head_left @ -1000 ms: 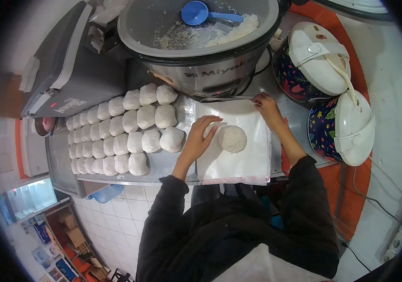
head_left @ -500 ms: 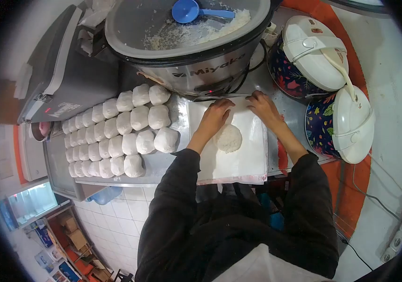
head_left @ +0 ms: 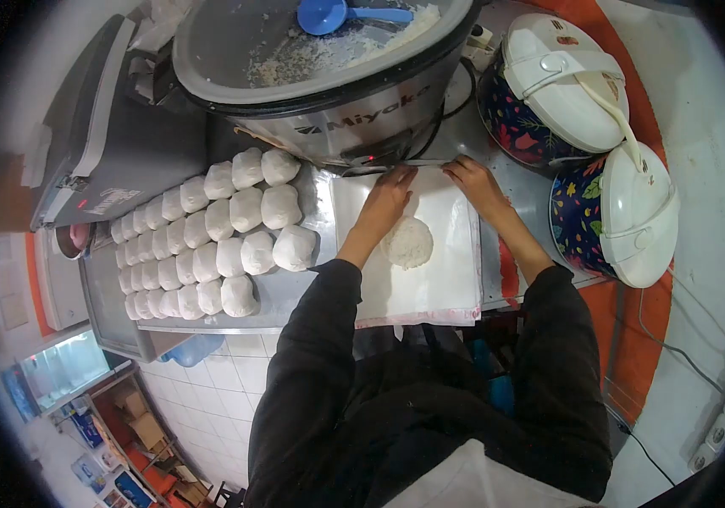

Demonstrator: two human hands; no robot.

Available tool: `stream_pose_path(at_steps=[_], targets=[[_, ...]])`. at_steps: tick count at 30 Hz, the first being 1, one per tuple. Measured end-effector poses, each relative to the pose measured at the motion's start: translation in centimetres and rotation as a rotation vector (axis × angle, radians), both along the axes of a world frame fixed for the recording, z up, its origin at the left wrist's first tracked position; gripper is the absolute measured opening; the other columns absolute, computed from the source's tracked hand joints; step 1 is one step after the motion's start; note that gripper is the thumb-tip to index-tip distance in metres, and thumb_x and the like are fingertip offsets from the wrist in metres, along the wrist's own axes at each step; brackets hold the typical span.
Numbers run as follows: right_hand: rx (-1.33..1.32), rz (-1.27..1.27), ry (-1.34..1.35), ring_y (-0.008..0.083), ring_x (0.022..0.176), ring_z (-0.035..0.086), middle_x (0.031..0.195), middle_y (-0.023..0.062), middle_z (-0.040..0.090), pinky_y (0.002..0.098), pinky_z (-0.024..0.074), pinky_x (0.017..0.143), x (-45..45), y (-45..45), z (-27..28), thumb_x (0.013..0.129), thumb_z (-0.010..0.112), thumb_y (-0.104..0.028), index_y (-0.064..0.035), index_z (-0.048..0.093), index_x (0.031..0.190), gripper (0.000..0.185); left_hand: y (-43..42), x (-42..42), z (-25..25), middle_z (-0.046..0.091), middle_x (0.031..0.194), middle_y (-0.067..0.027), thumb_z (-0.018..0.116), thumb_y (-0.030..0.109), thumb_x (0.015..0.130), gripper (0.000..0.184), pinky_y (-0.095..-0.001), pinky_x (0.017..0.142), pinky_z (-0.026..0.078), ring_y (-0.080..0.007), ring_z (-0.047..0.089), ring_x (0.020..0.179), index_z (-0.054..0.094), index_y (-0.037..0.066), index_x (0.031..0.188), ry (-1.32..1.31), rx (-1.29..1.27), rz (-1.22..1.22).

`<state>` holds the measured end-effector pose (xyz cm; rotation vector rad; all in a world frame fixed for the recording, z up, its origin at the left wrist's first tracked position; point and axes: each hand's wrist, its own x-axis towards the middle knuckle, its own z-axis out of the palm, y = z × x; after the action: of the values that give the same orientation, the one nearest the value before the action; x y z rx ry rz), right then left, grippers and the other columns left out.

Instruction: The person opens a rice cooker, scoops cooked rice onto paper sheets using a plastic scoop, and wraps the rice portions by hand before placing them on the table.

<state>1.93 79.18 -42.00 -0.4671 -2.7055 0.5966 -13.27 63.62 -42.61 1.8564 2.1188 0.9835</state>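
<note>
A round, flattened mound of white rice (head_left: pixel 408 243) lies on the top sheet of a stack of white wrapping paper (head_left: pixel 439 292) in front of me. Beyond the rice, my left hand (head_left: pixel 390 200) has its fingers closed at the far edge of the paper. My right hand (head_left: pixel 475 186) pinches that same edge a little further right. Neither hand touches the rice. To the left, several rows of paper-wrapped bundles (head_left: pixel 246 209) sit close together on the metal table (head_left: pixel 282 300).
A large Miyako cooker (head_left: pixel 354 118) stands just past the paper, with rice and a blue scoop (head_left: pixel 323 15) inside. Two flower-patterned containers with white lids (head_left: pixel 633 216) stand at the right. A grey cooler box (head_left: pixel 125 144) is at the far left.
My left hand's fingers have moved slightly forward to the paper's far edge. My right hand stays near that edge. The view has shifted a little; the rice keeps its place on the paper.
</note>
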Motion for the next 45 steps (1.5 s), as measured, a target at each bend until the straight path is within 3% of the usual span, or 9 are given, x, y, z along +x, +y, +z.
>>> stream_pose_path(at_steps=[4,9,11,13,15,17,32,39,45], targets=[[0.061,0.062,0.025,0.0256,0.092,0.057,0.097,0.0103,0.057,0.0343,0.0484,0.079,0.0,0.9,-0.9,0.076,0.054,-0.008,-0.0083,0.062,0.101,0.026,0.6,0.2,0.7,0.056,0.104,-0.011,0.06,0.004,0.076,0.035,-0.04,0.091,0.04,-0.0282,0.052,0.103,0.056,0.006,0.111,-0.002,-0.084,-0.005],[-0.29,-0.159,0.194,0.0282,0.092,0.056,0.099,0.0107,0.058,0.0338,0.0451,0.081,2.0,-1.3,0.8,0.08,0.058,-0.004,-0.0062,0.064,0.098,0.019,-1.4,7.1,4.4,0.059,0.091,-0.0093,0.062,0.008,0.075,0.022,-0.0377,0.082,0.042,-0.0274,0.055,0.092,0.06,0.007,0.097,-0.182,-0.261,-0.345],[-0.382,-0.268,0.238,0.0249,0.088,0.059,0.098,0.0099,0.059,0.0331,0.0442,0.082,3.8,-3.6,2.5,0.081,0.059,-0.004,-0.0058,0.064,0.099,0.019,-3.5,10.1,3.4,0.057,0.095,-0.0086,0.064,0.01,0.074,0.024,-0.0364,0.081,0.041,-0.0255,0.054,0.093,0.059,0.009,0.098,-0.286,-0.298,-0.562],[-0.409,-0.437,0.13,0.0174,0.08,0.061,0.091,0.0088,0.061,0.0294,0.0454,0.078,5.8,-5.6,3.3,0.082,0.06,-0.004,-0.0036,0.064,0.098,0.017,-5.3,11.9,2.9,0.055,0.098,-0.0075,0.065,0.012,0.074,0.027,-0.0361,0.08,0.04,-0.0242,0.054,0.094,0.058,0.01,0.1,-0.311,-0.246,-0.576],[-0.525,-0.457,0.301,0.0101,0.075,0.059,0.085,0.0058,0.063,0.0234,0.0457,0.07,7.7,-7.7,1.4,0.084,0.06,-0.003,-0.0003,0.063,0.098,0.015,-5.9,12.8,2.2,0.053,0.102,-0.0064,0.066,0.015,0.074,0.029,-0.0359,0.08,0.039,-0.0229,0.053,0.095,0.057,0.011,0.102,-0.339,-0.195,-0.589],[-1.019,-0.619,0.474,0.007,0.073,0.056,0.083,0.0041,0.063,0.0189,0.0447,0.064,9.4,-10.4,1.2,0.085,0.058,-0.001,0.0028,0.062,0.096,0.013,-6.3,13.5,1.7,0.05,0.108,-0.0044,0.068,0.02,0.072,0.037,-0.0365,0.081,0.037,-0.021,0.051,0.097,0.055,0.014,0.106,-0.22,-0.192,-0.54],[-1.239,-0.765,0.485,0.012,0.081,0.06,0.092,0.0068,0.065,0.024,0.048,0.073,16.1,-16.7,-0.3,0.084,0.058,-0.002,0.0019,0.062,0.094,0.011,-7.0,13.8,0.7,0.052,0.106,-0.0049,0.066,0.027,0.076,0.035,-0.0382,0.087,0.035,-0.0208,0.051,0.097,0.058,0.015,0.107,-0.074,-0.123,-0.567],[-1.088,-0.678,0.435,0.0089,0.077,0.058,0.086,0.005,0.063,0.0222,0.0466,0.07,17.0,-17.1,-0.3,0.085,0.058,-0.001,0.0034,0.06,0.096,0.012,-7.2,13.7,0.9,0.052,0.104,-0.0048,0.067,0.027,0.075,0.033,-0.0379,0.086,0.037,-0.0207,0.052,0.093,0.057,0.013,0.104,-0.143,-0.057,-0.541],[-1.205,-0.706,0.407,0.0097,0.07,0.058,0.08,0.0048,0.063,0.0244,0.0483,0.065,15.7,-15.8,3.3,0.088,0.057,-0.012,0.0026,0.063,0.094,0.017,-8.6,14.0,-0.5,0.054,0.092,-0.0059,0.064,0.008,0.074,0.022,-0.035,0.081,0.038,-0.0221,0.052,0.088,0.054,0.007,0.094,-0.38,-0.167,-0.456]])
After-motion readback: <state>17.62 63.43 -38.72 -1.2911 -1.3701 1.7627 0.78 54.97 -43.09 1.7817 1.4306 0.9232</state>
